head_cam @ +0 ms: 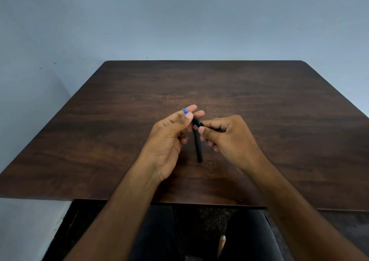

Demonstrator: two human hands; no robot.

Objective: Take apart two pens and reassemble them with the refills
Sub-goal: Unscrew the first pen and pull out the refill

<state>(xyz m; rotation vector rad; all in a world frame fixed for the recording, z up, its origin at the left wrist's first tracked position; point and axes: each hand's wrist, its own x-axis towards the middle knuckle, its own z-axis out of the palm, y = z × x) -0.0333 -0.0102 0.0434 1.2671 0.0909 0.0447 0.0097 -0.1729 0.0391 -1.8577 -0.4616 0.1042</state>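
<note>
Both hands are raised over the middle of a dark wooden table (119, 120). My left hand (169, 138) pinches the front end of a pen between thumb and fingertips; its blue tip (185, 111) pokes out past the thumb. My right hand (225, 134) grips a dark pen part with a blue band (199, 123) between thumb and forefinger. A black pen barrel (198, 146) slants down between the two hands towards the table. Whether the barrel and the gripped parts belong to one pen I cannot tell. Fingers hide where the pieces meet.
The table stands against a pale blue-grey wall (179, 21). Its near edge (199, 203) is just above my dark-clothed legs (249, 236). Bare wood surrounds the hands on every side.
</note>
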